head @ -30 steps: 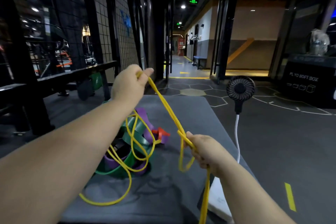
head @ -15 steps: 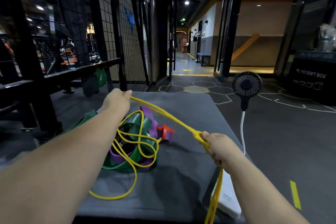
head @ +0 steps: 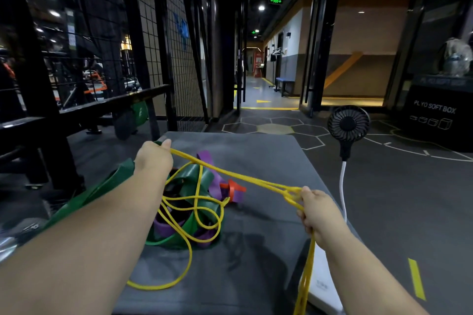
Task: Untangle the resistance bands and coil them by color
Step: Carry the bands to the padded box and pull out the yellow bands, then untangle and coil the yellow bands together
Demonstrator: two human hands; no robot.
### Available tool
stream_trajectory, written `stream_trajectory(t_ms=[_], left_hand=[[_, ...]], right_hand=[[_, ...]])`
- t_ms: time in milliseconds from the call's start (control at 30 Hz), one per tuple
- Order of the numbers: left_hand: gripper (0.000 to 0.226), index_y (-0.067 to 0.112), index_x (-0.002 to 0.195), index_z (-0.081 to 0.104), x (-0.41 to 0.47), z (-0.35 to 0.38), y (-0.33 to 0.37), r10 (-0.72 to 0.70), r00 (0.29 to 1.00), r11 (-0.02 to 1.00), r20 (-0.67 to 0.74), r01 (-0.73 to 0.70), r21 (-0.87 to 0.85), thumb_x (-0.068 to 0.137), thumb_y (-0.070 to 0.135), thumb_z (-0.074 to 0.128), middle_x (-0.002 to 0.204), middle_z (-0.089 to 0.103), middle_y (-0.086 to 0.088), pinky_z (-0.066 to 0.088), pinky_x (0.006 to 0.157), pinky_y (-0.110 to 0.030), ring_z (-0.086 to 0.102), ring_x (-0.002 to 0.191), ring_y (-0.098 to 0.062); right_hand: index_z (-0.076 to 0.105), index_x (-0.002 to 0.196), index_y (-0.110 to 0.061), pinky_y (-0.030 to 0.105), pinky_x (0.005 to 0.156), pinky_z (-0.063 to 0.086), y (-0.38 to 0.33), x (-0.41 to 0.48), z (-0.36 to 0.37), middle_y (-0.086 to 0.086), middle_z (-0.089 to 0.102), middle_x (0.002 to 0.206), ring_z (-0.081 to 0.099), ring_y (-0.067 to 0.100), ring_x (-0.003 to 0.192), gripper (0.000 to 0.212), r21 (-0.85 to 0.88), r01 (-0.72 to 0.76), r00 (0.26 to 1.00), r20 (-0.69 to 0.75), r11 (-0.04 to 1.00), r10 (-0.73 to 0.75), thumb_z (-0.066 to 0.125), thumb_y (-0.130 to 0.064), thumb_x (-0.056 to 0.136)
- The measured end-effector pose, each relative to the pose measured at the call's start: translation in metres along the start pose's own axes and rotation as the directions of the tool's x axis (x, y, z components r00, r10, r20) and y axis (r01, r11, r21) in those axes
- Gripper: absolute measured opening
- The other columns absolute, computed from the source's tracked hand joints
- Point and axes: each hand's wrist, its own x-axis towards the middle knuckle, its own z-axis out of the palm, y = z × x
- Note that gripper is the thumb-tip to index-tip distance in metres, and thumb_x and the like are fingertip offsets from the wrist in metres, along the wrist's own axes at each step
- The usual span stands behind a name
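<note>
The place is dim, with small round ceiling lights (head: pixel 261 7) and a glowing green sign (head: pixel 275 0) far back. The brightest spot is the warm lit wall (head: pixel 363 33) on the right. Soft dark shadows lie on the grey worktop (head: pixel 256 156), the yellow band (head: pixel 238 176) looks bright and sharp, and the picture bends at its edges, so the black post (head: pixel 35 64) on the left leans.

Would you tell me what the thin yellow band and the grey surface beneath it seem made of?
Thin yellow band: likely matte rubber or latex; it pulls taut in a straight line, yet loops limply. Grey surface: probably soft vinyl-covered padding; faint sheen, rounded corner.
</note>
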Motion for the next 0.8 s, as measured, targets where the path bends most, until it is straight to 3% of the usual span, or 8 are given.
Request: stream_trajectory(t_ms=[167,333,400,467,567,667,733,800], left_hand=[[0.046,0.002,0.12,0.055,-0.02,0.004,0.001,0.106,0.981,0.984,0.161,-0.127,0.125,0.1,0.041,0.042,0.123,0.058,-0.023,0.042,0.089,-0.041,0.054,0.111,-0.04],[0.045,0.034,0.134,0.046,-0.055,0.024,0.007,0.276,0.888,0.833,0.368,-0.412,0.368,0.092,0.05,0.049,0.144,0.042,-0.004,0.029,0.11,-0.04,0.031,0.133,-0.034],[0.042,0.032,0.132,0.048,-0.084,0.024,0.011,0.476,0.832,0.785,0.286,-0.548,0.288,0.093,0.047,0.051,0.14,0.042,-0.002,0.025,0.109,-0.039,0.028,0.132,-0.031],[0.027,0.025,0.113,0.058,-0.121,0.017,0.012,0.625,0.749,0.768,0.219,-0.64,0.0,0.094,0.043,0.052,0.12,0.054,-0.003,0.033,0.101,-0.035,0.042,0.119,-0.024],[0.032,0.019,0.105,0.053,-0.181,0.002,-0.001,0.576,0.61,0.789,0.544,-0.242,-0.564,0.093,0.048,0.051,0.103,0.066,-0.005,0.045,0.092,-0.025,0.061,0.097,-0.011],[0.047,0.023,0.121,0.052,-0.215,0.003,-0.032,0.48,0.437,0.83,0.761,0.056,-0.555,0.083,0.05,0.059,0.105,0.069,0.008,0.049,0.094,-0.033,0.066,0.097,-0.012],[0.011,0.017,0.103,0.059,-0.22,0.0,-0.051,0.431,0.443,0.833,0.786,0.14,-0.536,0.093,0.023,0.061,0.079,0.069,0.01,0.052,0.086,-0.034,0.064,0.078,-0.009],[0.013,0.013,0.086,0.058,-0.216,-0.006,-0.06,0.386,0.474,0.841,0.791,0.171,-0.513,0.096,0.007,0.052,0.068,0.066,0.006,0.051,0.078,-0.03,0.061,0.069,-0.01]], right_hand=[[0.048,0.084,-0.012,0.028,0.05,0.029,-0.009,-0.008,-0.007,0.01,0.05,0.062,0.033,0.017,0.045,0.031,0.118,-0.006,1.0,0.015,0.993,0.004,0.036,-0.033,0.104],[0.045,0.085,-0.012,0.026,0.045,0.038,-0.027,-0.038,0.013,0.009,0.054,0.053,0.045,0.019,0.041,0.028,0.247,0.032,0.975,0.206,0.969,-0.085,0.038,-0.03,0.106],[0.045,0.091,-0.011,0.03,0.047,0.049,-0.034,-0.05,0.019,0.009,0.062,0.052,0.058,0.023,0.045,0.023,0.323,0.033,0.952,0.278,0.946,-0.128,0.039,-0.028,0.106],[0.046,0.093,-0.013,0.036,0.055,0.056,-0.04,-0.059,0.023,0.01,0.068,0.059,0.067,0.028,0.056,0.02,0.38,0.034,0.928,0.331,0.924,-0.17,0.039,-0.028,0.105],[0.044,0.085,-0.015,0.046,0.068,0.056,-0.046,-0.067,0.028,0.017,0.071,0.076,0.069,0.033,0.07,0.023,0.417,0.081,0.883,0.391,0.905,-0.259,0.042,-0.028,0.105],[0.052,0.076,-0.023,0.046,0.072,0.055,-0.043,-0.071,0.033,0.008,0.071,0.081,0.068,0.027,0.078,0.028,0.309,0.272,0.855,0.357,0.911,-0.377,0.046,-0.029,0.103],[0.055,0.07,-0.023,0.048,0.076,0.055,-0.04,-0.072,0.034,0.0,0.064,0.073,0.062,0.019,0.075,0.032,0.17,0.447,0.835,0.274,0.878,-0.478,0.05,-0.029,0.1],[0.051,0.069,-0.017,0.045,0.065,0.051,-0.041,-0.072,0.032,-0.001,0.051,0.064,0.053,0.015,0.063,0.032,0.166,0.485,0.836,0.2,0.859,-0.511,0.053,-0.028,0.099]])
